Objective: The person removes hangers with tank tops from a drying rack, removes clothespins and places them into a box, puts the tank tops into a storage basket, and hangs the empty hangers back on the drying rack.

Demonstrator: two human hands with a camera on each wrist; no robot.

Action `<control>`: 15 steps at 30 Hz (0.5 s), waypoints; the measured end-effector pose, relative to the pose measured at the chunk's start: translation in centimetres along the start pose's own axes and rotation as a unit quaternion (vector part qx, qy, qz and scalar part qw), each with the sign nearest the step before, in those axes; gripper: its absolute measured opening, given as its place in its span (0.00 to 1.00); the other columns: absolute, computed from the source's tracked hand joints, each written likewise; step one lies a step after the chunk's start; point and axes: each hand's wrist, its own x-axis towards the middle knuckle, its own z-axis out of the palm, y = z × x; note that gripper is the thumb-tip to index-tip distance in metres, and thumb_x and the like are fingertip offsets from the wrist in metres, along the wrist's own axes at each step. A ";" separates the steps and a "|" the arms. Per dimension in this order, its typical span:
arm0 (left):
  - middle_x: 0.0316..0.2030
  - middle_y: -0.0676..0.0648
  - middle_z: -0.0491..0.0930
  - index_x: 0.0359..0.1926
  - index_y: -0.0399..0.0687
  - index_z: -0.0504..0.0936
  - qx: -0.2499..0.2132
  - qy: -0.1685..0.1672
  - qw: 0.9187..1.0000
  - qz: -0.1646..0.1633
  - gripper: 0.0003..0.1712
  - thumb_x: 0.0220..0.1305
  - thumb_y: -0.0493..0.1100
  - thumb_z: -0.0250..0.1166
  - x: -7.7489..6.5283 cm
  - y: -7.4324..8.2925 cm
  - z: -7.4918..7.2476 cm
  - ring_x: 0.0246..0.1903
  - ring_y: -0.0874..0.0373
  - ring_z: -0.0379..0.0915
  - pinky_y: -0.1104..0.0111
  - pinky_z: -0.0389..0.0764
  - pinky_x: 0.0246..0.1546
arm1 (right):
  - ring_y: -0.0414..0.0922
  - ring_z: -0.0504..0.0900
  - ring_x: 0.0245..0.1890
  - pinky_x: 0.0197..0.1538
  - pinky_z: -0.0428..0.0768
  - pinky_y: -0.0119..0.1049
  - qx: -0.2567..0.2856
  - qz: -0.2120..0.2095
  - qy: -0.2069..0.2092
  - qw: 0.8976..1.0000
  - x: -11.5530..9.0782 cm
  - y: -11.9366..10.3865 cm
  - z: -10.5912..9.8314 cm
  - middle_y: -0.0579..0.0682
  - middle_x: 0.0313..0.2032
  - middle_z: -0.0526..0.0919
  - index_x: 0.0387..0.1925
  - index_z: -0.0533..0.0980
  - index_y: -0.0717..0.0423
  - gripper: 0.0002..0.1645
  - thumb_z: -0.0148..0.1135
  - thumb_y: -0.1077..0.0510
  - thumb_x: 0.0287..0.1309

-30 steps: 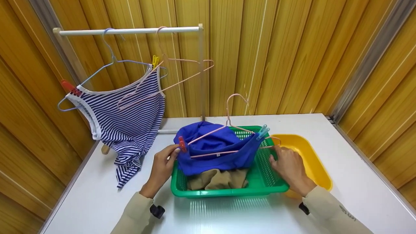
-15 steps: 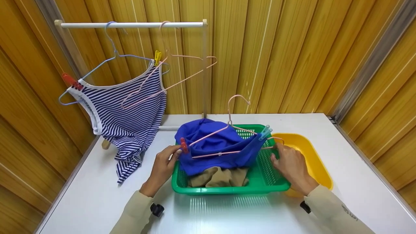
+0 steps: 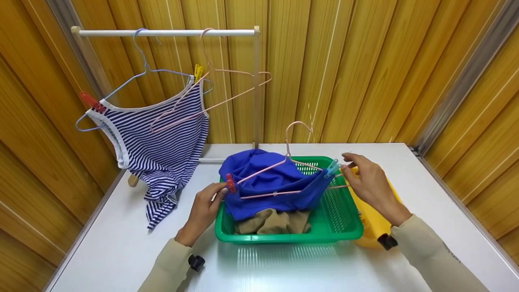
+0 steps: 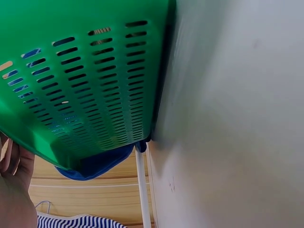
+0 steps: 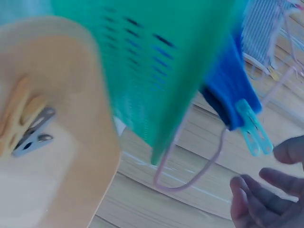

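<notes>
A blue garment (image 3: 263,160) is draped on a pink wire hanger (image 3: 261,172) over the green basket (image 3: 288,239). My left hand (image 3: 206,209) pinches the hanger's left end, right beside a red clothespin (image 3: 230,183) clipped on the garment; the gripped part is hidden by the fingers. At the other shoulder a light blue clothespin (image 3: 333,168) clips the garment to the wire. My right hand (image 3: 371,184) is close to that clothespin, and in the right wrist view its fingers (image 5: 280,183) are spread apart and hold nothing. The hanger's hook points up and to the right.
Brown cloth (image 3: 275,222) lies in the basket. A yellow tray (image 3: 371,217) on the right contains several clothespins (image 5: 35,128). From the rack's white bar (image 3: 174,33) hang a striped top (image 3: 162,142) on a blue hanger and a bare pink hanger (image 3: 235,96).
The right hand has let go of the hanger's right end and moved up and slightly right, beside the light blue clothespin. The left hand keeps its grip, with the garment nearly still.
</notes>
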 end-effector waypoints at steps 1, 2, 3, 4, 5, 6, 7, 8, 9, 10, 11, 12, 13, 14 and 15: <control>0.39 0.48 0.86 0.49 0.42 0.83 -0.002 -0.001 1.000 -0.003 0.11 0.68 0.34 0.60 0.0 0.0 0.0 0.38 0.60 0.81 0.65 0.83 0.42 | 0.58 0.81 0.50 0.52 0.81 0.56 0.015 0.003 -0.021 1.000 0.2 0.0 -0.1 0.62 0.56 0.79 0.63 0.71 0.61 0.25 0.52 0.52 0.72; 0.39 0.49 0.86 0.49 0.42 0.83 -0.003 -0.002 1.000 -0.005 0.11 0.68 0.34 0.60 -0.1 0.1 0.0 0.39 0.60 0.81 0.66 0.83 0.42 | 0.59 0.79 0.53 0.54 0.79 0.57 0.030 0.008 -0.042 0.999 0.3 0.0 -0.2 0.63 0.58 0.78 0.66 0.68 0.61 0.27 0.50 0.51 0.73; 0.39 0.49 0.86 0.49 0.42 0.83 -0.005 -0.003 1.000 -0.007 0.11 0.68 0.34 0.60 -0.1 0.1 0.0 0.39 0.60 0.81 0.66 0.83 0.42 | 0.60 0.78 0.56 0.57 0.78 0.58 0.042 0.010 -0.061 0.997 0.4 0.0 -0.2 0.63 0.60 0.76 0.68 0.66 0.61 0.29 0.49 0.49 0.74; 0.39 0.49 0.86 0.50 0.42 0.83 -0.007 -0.004 1.000 -0.009 0.12 0.68 0.34 0.60 -0.1 0.1 0.0 0.39 0.60 0.81 0.66 0.83 0.42 | 0.61 0.77 0.58 0.57 0.77 0.58 0.052 0.010 -0.078 0.996 0.5 0.0 -0.1 0.64 0.61 0.75 0.69 0.64 0.61 0.30 0.48 0.48 0.74; 0.39 0.49 0.86 0.50 0.42 0.83 -0.006 -0.004 1.000 -0.009 0.12 0.68 0.34 0.60 -0.1 0.1 0.0 0.39 0.60 0.82 0.66 0.83 0.43 | 0.62 0.76 0.59 0.58 0.76 0.59 0.061 0.008 -0.092 0.994 0.5 0.1 -0.1 0.64 0.62 0.74 0.70 0.62 0.61 0.31 0.47 0.48 0.75; 0.39 0.49 0.86 0.50 0.42 0.83 -0.005 -0.003 1.000 -0.007 0.12 0.68 0.34 0.60 -0.2 0.1 0.1 0.39 0.60 0.82 0.66 0.83 0.43 | 0.63 0.76 0.60 0.58 0.76 0.59 0.067 0.006 -0.103 0.992 0.6 0.1 0.0 0.64 0.63 0.74 0.71 0.62 0.60 0.32 0.47 0.47 0.75; 0.39 0.48 0.86 0.50 0.42 0.83 -0.004 -0.002 1.000 -0.003 0.12 0.68 0.34 0.60 -0.2 0.0 0.1 0.40 0.60 0.82 0.66 0.84 0.42 | 0.63 0.76 0.59 0.58 0.76 0.58 0.073 0.002 -0.110 0.991 0.6 0.2 0.1 0.64 0.62 0.74 0.71 0.61 0.60 0.31 0.47 0.48 0.75; 0.39 0.48 0.86 0.50 0.42 0.83 -0.004 -0.001 1.000 0.001 0.12 0.67 0.33 0.60 -0.2 0.0 0.2 0.40 0.59 0.82 0.66 0.84 0.42 | 0.63 0.77 0.59 0.58 0.76 0.58 0.078 -0.002 -0.114 0.990 0.6 0.3 0.2 0.64 0.62 0.75 0.71 0.62 0.60 0.30 0.47 0.49 0.75; 0.39 0.48 0.86 0.49 0.42 0.84 -0.003 0.001 1.000 0.004 0.12 0.67 0.33 0.60 -0.2 0.0 0.2 0.39 0.59 0.82 0.65 0.83 0.42 | 0.62 0.78 0.58 0.58 0.77 0.57 0.081 -0.007 -0.113 0.990 0.6 0.3 0.3 0.63 0.61 0.76 0.70 0.63 0.60 0.29 0.48 0.51 0.75; 0.39 0.48 0.86 0.49 0.42 0.84 -0.003 0.003 1.000 0.008 0.12 0.67 0.32 0.61 -0.2 0.0 0.3 0.39 0.59 0.82 0.65 0.83 0.42 | 0.61 0.79 0.56 0.58 0.77 0.57 0.083 -0.011 -0.111 0.990 0.6 0.3 0.4 0.62 0.59 0.77 0.69 0.64 0.60 0.28 0.48 0.52 0.74; 0.39 0.48 0.86 0.49 0.42 0.84 -0.002 0.004 1.000 0.009 0.12 0.67 0.32 0.61 -0.2 0.0 0.3 0.39 0.59 0.82 0.65 0.83 0.42 | 0.60 0.79 0.56 0.58 0.77 0.57 0.083 -0.013 -0.109 0.991 0.6 0.2 0.5 0.62 0.58 0.78 0.69 0.64 0.60 0.28 0.49 0.53 0.74; 0.39 0.48 0.86 0.49 0.42 0.84 -0.003 0.005 1.000 0.011 0.12 0.67 0.32 0.61 -0.2 0.0 0.3 0.39 0.59 0.82 0.65 0.83 0.41 | 0.60 0.79 0.55 0.58 0.77 0.56 0.080 -0.011 -0.107 0.991 0.6 0.2 0.5 0.61 0.57 0.78 0.69 0.64 0.60 0.28 0.50 0.53 0.74; 0.39 0.48 0.86 0.49 0.42 0.84 -0.002 0.006 1.000 0.012 0.12 0.67 0.32 0.60 -0.2 0.1 0.2 0.40 0.58 0.83 0.65 0.83 0.42 | 0.60 0.79 0.55 0.58 0.77 0.56 0.077 -0.007 -0.108 0.991 0.7 0.1 0.6 0.62 0.57 0.78 0.69 0.64 0.61 0.28 0.50 0.53 0.74; 0.39 0.48 0.86 0.49 0.43 0.84 0.000 0.008 1.000 0.012 0.12 0.67 0.32 0.60 -0.2 0.1 0.1 0.40 0.58 0.83 0.65 0.84 0.42 | 0.60 0.79 0.55 0.57 0.77 0.57 0.073 -0.002 -0.111 0.991 0.7 0.0 0.6 0.62 0.57 0.78 0.69 0.64 0.61 0.28 0.50 0.52 0.73; 0.39 0.48 0.86 0.49 0.42 0.84 0.001 0.008 1.000 0.011 0.12 0.67 0.32 0.60 -0.2 0.1 0.1 0.39 0.58 0.83 0.64 0.84 0.42 | 0.61 0.79 0.56 0.57 0.77 0.57 0.069 0.001 -0.115 0.991 0.8 -0.1 0.6 0.63 0.57 0.79 0.69 0.64 0.61 0.29 0.50 0.50 0.73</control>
